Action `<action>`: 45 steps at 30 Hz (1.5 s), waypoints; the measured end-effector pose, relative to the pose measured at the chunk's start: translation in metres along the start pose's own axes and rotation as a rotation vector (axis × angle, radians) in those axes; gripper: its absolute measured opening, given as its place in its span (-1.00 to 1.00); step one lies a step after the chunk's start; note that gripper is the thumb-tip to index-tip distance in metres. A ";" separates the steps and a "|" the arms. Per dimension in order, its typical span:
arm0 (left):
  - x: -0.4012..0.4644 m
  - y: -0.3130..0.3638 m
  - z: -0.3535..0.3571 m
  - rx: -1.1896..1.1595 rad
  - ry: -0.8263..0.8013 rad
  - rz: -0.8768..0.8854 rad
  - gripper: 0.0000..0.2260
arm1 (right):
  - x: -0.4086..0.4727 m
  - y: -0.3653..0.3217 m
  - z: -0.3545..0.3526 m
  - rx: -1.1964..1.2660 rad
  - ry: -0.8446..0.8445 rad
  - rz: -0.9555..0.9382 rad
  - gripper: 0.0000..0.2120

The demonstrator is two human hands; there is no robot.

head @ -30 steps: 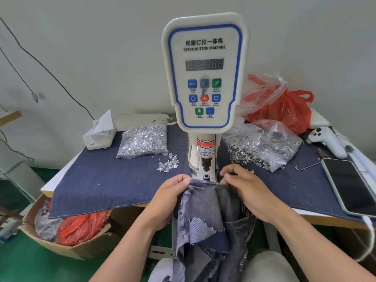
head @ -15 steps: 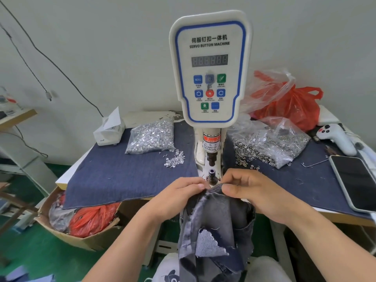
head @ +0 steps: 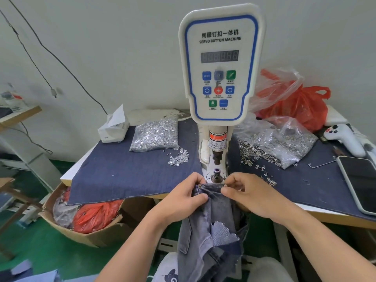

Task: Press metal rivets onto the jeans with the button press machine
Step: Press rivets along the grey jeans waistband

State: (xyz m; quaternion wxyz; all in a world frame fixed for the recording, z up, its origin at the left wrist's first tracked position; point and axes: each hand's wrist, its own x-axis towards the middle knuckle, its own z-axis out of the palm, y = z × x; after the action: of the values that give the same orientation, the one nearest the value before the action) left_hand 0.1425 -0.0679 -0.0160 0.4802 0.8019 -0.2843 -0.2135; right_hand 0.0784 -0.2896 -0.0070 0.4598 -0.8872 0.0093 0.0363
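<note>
While both hands (head: 181, 197) (head: 247, 193) pinch folded grey denim jeans (head: 211, 212), curled fingers stretch stitched hem taut.

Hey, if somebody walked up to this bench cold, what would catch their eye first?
The tall white servo button machine with its blue-rimmed control panel dominates the centre. Right below it, the left hand and right hand pinch a jeans pocket edge, rivets at both corners, just in front of the lower die. Clear bags of silver rivet parts flank the machine, with a red plastic bag behind on the right.
</note>
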 end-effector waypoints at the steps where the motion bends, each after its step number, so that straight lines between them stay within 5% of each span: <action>1: 0.001 0.000 0.000 -0.018 -0.002 -0.018 -0.89 | 0.001 0.000 -0.001 -0.040 -0.007 -0.006 -0.95; 3: 0.002 0.000 0.000 -0.082 -0.008 -0.053 -0.90 | 0.003 0.003 -0.009 -0.080 0.072 -0.024 -0.97; 7: 0.004 -0.003 -0.003 -0.188 -0.012 -0.089 -0.91 | 0.017 0.030 -0.050 -0.468 0.582 0.082 -0.87; 10: 0.006 -0.005 -0.005 -0.246 -0.003 -0.088 -0.89 | 0.029 0.053 -0.065 -0.728 0.500 0.282 -0.68; 16: 0.007 -0.009 -0.008 -0.310 -0.010 -0.081 -0.81 | 0.031 0.067 -0.056 -0.824 0.519 0.197 -0.82; 31: 0.009 -0.012 -0.007 -0.503 0.039 -0.121 -0.76 | 0.040 0.057 -0.050 -0.619 0.435 0.137 -0.93; 38: 0.009 -0.011 -0.007 -0.487 0.048 -0.125 -0.75 | 0.036 0.051 -0.053 -0.493 0.567 0.127 -0.85; 42: 0.009 -0.010 -0.007 -0.472 0.037 -0.116 -0.76 | 0.032 0.040 -0.050 -0.272 0.563 0.146 -0.91; 45: 0.010 -0.011 -0.008 -0.462 0.031 -0.119 -0.76 | 0.029 0.024 -0.041 0.121 0.527 0.176 -0.89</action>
State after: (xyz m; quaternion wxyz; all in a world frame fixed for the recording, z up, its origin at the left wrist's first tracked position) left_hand 0.1571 -0.0650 -0.0230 0.6419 0.6891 -0.1729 -0.2884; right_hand 0.1083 -0.3365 -0.0046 0.4886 -0.8328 0.2079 -0.1564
